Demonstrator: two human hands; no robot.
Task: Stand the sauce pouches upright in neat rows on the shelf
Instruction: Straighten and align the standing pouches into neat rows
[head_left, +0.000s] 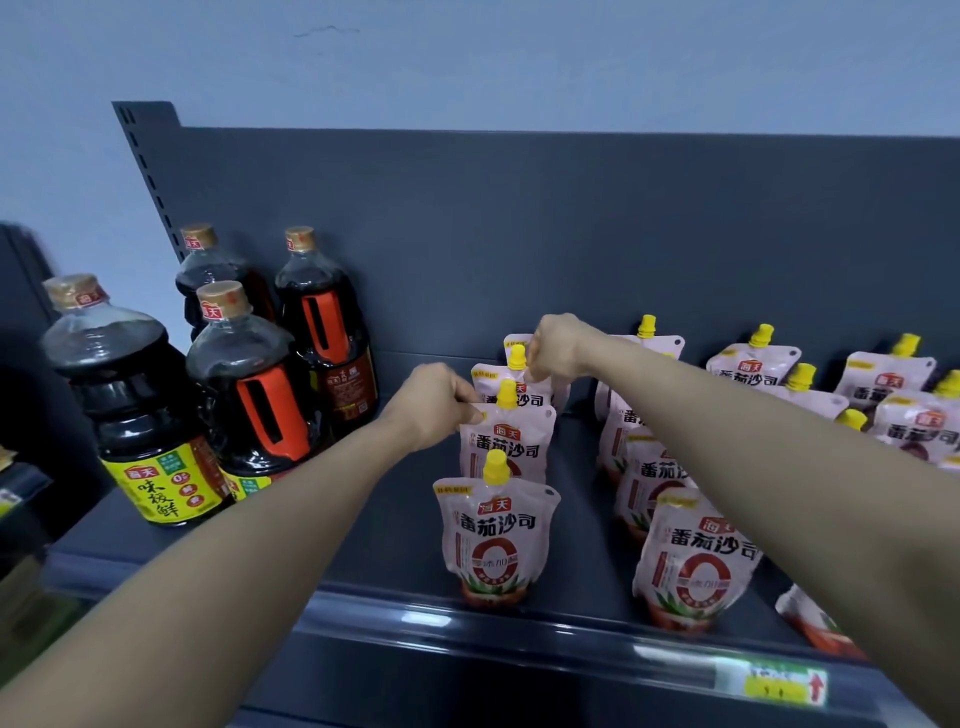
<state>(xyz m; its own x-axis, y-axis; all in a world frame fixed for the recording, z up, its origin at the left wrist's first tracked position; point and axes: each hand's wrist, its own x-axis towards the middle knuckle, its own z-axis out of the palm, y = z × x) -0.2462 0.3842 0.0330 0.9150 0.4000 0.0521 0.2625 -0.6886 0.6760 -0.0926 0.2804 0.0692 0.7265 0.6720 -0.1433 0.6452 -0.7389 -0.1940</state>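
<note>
Pink sauce pouches (497, 540) with yellow caps stand upright in rows on the dark shelf (374, 577). Left hand (434, 402) pinches the top corner of the second pouch (506, 441) in the left row; right hand (553, 345) grips the third pouch (511, 384) near its cap. Soy sauce bottles (249, 384) stand left.

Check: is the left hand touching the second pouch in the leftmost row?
Touching. The head view shows the left hand pinching the second pouch's top-left corner.
</note>
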